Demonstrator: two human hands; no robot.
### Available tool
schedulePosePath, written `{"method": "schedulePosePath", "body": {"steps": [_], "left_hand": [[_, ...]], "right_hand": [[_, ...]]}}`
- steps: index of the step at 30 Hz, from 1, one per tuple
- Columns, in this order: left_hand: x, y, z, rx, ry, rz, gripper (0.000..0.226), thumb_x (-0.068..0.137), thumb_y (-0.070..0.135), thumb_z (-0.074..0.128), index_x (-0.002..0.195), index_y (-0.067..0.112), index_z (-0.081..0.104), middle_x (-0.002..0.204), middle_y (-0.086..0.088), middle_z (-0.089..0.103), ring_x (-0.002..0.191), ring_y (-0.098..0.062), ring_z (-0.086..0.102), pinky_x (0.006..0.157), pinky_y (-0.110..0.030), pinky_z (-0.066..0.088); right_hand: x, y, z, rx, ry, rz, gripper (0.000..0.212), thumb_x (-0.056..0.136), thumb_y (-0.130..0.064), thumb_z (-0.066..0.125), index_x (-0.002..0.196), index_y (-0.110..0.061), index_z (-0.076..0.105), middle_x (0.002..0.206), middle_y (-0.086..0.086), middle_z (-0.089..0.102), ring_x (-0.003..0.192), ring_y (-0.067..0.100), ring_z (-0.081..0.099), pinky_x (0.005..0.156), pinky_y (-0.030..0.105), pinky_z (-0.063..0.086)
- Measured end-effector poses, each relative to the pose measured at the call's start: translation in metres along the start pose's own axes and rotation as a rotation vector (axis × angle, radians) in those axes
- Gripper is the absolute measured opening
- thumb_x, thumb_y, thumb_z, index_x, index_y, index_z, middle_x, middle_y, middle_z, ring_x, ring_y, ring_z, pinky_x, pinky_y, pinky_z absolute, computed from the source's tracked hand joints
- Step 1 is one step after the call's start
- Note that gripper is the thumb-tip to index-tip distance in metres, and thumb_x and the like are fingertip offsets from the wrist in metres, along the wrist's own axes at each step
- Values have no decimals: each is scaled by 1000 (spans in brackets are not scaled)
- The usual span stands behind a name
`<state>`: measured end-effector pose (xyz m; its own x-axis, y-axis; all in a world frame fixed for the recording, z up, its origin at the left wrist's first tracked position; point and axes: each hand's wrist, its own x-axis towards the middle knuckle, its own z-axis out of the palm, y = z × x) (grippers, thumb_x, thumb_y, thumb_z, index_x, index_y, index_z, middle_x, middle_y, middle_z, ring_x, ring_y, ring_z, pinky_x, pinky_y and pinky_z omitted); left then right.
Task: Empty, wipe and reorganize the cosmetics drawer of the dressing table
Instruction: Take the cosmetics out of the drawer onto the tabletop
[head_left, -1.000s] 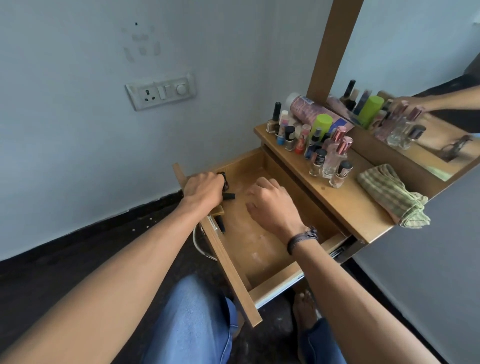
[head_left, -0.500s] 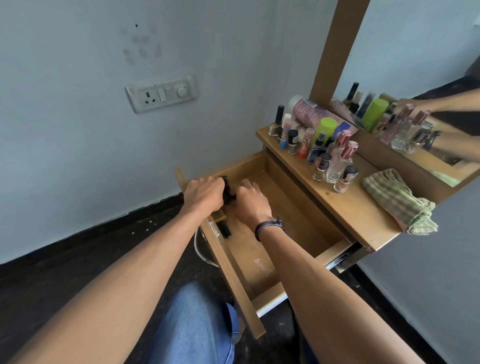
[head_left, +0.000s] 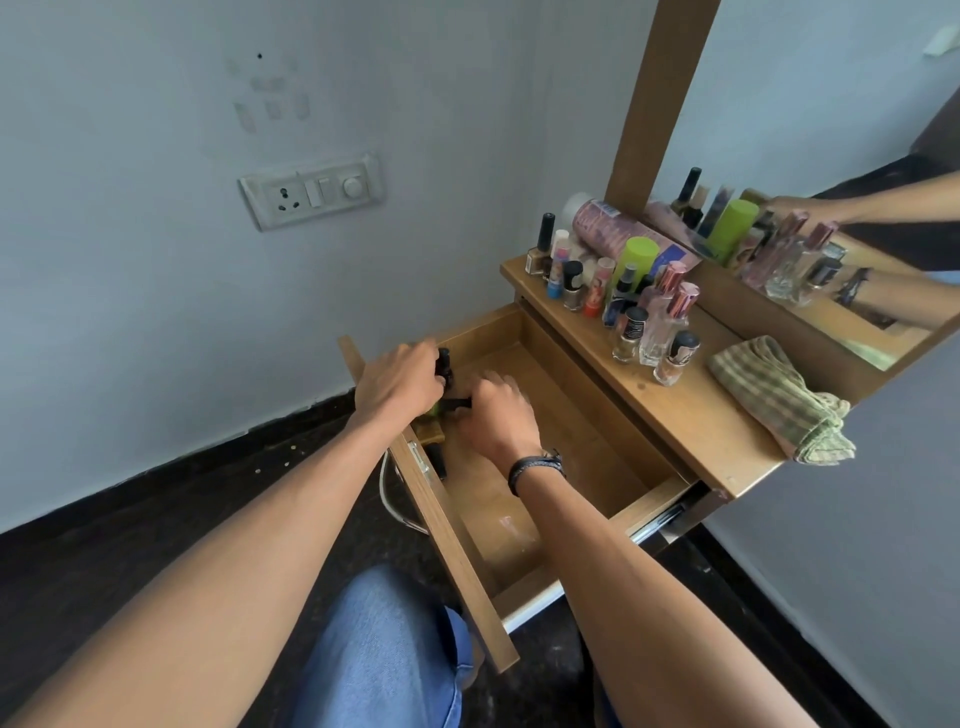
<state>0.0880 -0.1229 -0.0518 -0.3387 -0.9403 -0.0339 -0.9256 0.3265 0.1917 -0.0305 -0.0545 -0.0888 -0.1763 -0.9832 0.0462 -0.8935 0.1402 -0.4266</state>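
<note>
Sliding over from the drawer's middle, the right hand (head_left: 496, 410) is now working just beside the left hand (head_left: 400, 382) at the far left end of the open drawer (head_left: 454, 561). Nearest, a knee in blue jeans (head_left: 384, 649) is sitting below the drawer's smooth wooden front panel. Inside, the bare, scuffed base is showing, and a few dark tubes (head_left: 438, 461) are lying against the panel's inner face. The left hand's fingers are curling tight round a small dark bottle (head_left: 444, 362). The right hand's fingers are bending down over a slim black stick (head_left: 460, 402), seemingly pinching it, though the fingertips are hidden. These pieces are looking light, rigid and slick, so gripping each round the body rather than the cap is probably safest. Any glass one is likely fragile. Farther right, on the tabletop (head_left: 701, 415), glass bottles (head_left: 660, 322) are standing clustered, well apart from a soft, crumpled checked cloth (head_left: 779, 410). Beyond, the mirror (head_left: 831, 130) is reflecting them.
</note>
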Motion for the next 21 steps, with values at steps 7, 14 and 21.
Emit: {"method": "schedulePosePath", "body": {"steps": [7, 14, 21], "left_hand": [[-2, -1, -2, -61, 69, 25, 40, 99, 28, 62, 136, 27, 47, 106, -4, 72, 76, -25, 71, 64, -39, 62], [-2, -1, 2, -33, 65, 49, 30, 97, 29, 65, 127, 26, 59, 110, -2, 72, 83, -22, 71, 69, -36, 59], [1, -1, 4, 6, 23, 43, 20, 98, 30, 65, 117, 25, 62, 112, -3, 70, 93, -25, 69, 77, -37, 56]], "right_hand": [[-13, 8, -15, 379, 77, 155, 19, 85, -20, 64, 98, -29, 74, 102, -8, 71, 90, 13, 64, 78, 28, 53], [-23, 24, -31, 351, 215, 150, 13, 86, -25, 68, 99, -23, 73, 102, -6, 63, 91, 14, 61, 79, 32, 52], [-25, 30, -28, 298, 65, 145, 19, 88, -16, 68, 107, -22, 68, 108, -3, 56, 92, 17, 53, 76, 29, 42]]}}
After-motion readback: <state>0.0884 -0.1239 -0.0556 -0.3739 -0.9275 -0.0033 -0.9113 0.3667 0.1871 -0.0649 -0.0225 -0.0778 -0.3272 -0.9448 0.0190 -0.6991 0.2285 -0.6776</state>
